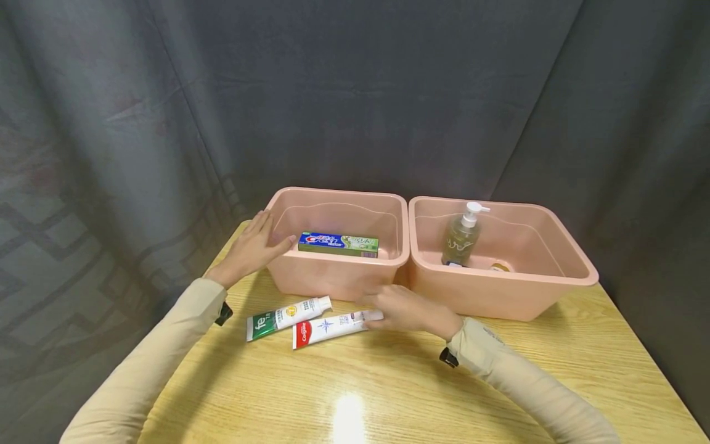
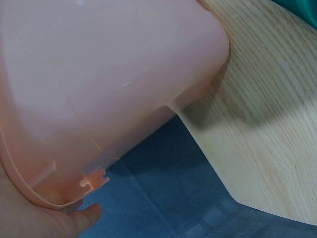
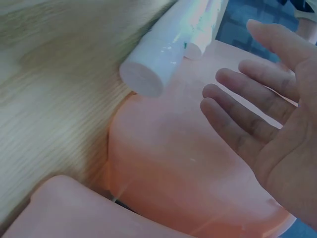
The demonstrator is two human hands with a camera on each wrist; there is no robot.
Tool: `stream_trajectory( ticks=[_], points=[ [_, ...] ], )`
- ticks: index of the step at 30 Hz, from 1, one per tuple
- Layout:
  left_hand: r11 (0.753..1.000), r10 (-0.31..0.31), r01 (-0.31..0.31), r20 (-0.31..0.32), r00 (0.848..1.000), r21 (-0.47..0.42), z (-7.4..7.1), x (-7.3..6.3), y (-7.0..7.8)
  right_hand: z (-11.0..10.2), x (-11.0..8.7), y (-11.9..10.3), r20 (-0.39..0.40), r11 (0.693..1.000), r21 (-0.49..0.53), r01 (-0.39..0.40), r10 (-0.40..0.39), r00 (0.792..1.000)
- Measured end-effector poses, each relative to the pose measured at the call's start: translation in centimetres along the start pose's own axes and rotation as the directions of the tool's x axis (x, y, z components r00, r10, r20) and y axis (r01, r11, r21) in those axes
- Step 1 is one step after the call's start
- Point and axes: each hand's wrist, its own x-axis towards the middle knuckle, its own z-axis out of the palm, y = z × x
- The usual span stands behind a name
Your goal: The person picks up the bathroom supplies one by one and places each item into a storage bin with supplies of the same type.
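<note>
Head view: left hand (image 1: 249, 248) rests, fingers extended, on a pink bin (image 1: 327, 277); beside the right hand (image 1: 407, 308), fingers apart, lies a red-and-white toothpaste tube (image 1: 333, 328), probably light, squeezable, best pinched mid-body.

In my head view I read "Colgate" on the red-ended tube (image 1: 333, 328), lower centre, and "fe" on the green-ended tube (image 1: 284, 318) to its left; lettering on the mid-frame carton (image 1: 338, 245) and centre-right pump bottle (image 1: 460, 239) escapes me.
</note>
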Motion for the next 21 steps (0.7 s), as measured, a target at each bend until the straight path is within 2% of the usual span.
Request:
stream_trajectory(
  ticks=[7,21],
  points=[
    [1.000,0.001,-0.001,0.004,1.000,0.002,0.1,0.1,-0.1,1.3,-0.1,0.7,0.027,1.000,0.024,-0.017,0.017,1.000],
    [1.000,0.006,-0.006,-0.001,1.000,0.008,0.0,0.1,-0.1,2.7,0.3,1.1,0.015,0.999,-0.032,-0.003,0.004,1.000]
  ],
)
